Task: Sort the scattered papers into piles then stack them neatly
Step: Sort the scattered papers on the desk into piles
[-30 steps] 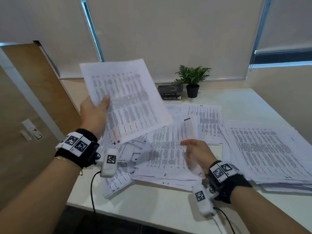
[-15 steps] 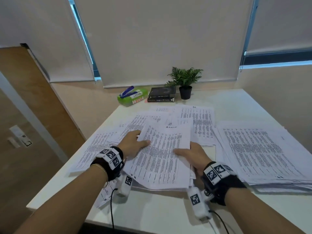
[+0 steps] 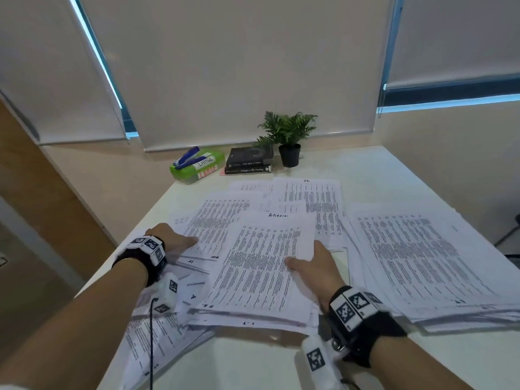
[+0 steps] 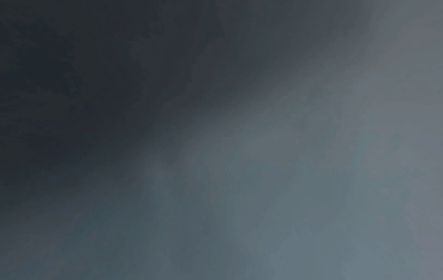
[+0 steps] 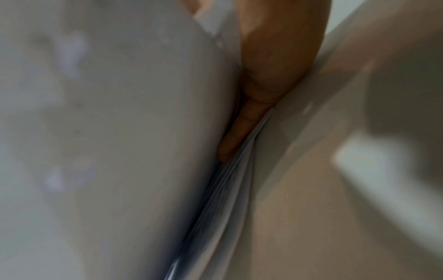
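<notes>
Not much you can actually read here. The green box (image 3: 197, 168) at the upper middle of the frame says "LARGE" twice: handwritten on a white label, then in red print below it. The two black books (image 3: 249, 161) just right of it have spine titles too blurry to make out. The printed papers (image 3: 261, 266) are unreadably small, handwritten scribbles included.

We see the head view evenly and softly lit, with thin blue daylight leaking around drawn blinds (image 3: 239, 66) at the back. Straight lines bow toward the edges from the wide lens. A faint shadow falls on the tabletop (image 3: 253, 358) beneath the papers (image 3: 261, 266). The left wrist view is a dark, grainy grey blur. The right wrist view is dim and smeared; only the fingers (image 5: 242, 130) read clearly.
</notes>
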The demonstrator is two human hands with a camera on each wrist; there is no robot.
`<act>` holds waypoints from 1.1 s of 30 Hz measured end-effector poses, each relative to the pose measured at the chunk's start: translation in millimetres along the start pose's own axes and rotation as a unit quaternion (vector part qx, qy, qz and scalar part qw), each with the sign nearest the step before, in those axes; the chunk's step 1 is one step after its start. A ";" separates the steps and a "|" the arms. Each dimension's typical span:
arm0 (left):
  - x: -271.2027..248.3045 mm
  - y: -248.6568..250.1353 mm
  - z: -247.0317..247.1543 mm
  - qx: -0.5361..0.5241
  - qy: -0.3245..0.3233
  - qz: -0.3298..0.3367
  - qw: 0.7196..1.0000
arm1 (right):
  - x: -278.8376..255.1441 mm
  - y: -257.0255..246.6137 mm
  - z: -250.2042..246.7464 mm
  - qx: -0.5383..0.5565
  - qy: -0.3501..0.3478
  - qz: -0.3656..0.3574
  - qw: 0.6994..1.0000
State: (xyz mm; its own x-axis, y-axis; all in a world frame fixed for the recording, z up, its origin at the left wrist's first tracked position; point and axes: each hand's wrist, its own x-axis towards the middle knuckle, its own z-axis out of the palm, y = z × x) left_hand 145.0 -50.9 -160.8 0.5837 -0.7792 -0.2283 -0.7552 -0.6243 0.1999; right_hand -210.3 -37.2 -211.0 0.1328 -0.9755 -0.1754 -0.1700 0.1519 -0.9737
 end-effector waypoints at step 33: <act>-16.9 15.1 9.8 -0.078 -0.003 -0.033 0.996 | -5.9 -6.2 1.4 -0.034 0.011 -0.010 0.999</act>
State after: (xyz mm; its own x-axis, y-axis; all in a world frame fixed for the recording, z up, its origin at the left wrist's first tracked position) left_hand 120.8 -46.6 -163.2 0.6287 -0.7358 -0.2517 -0.6588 -0.6759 0.3303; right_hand -208.7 -32.2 -204.1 0.1156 -0.9815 -0.1526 -0.2334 0.1225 -0.9646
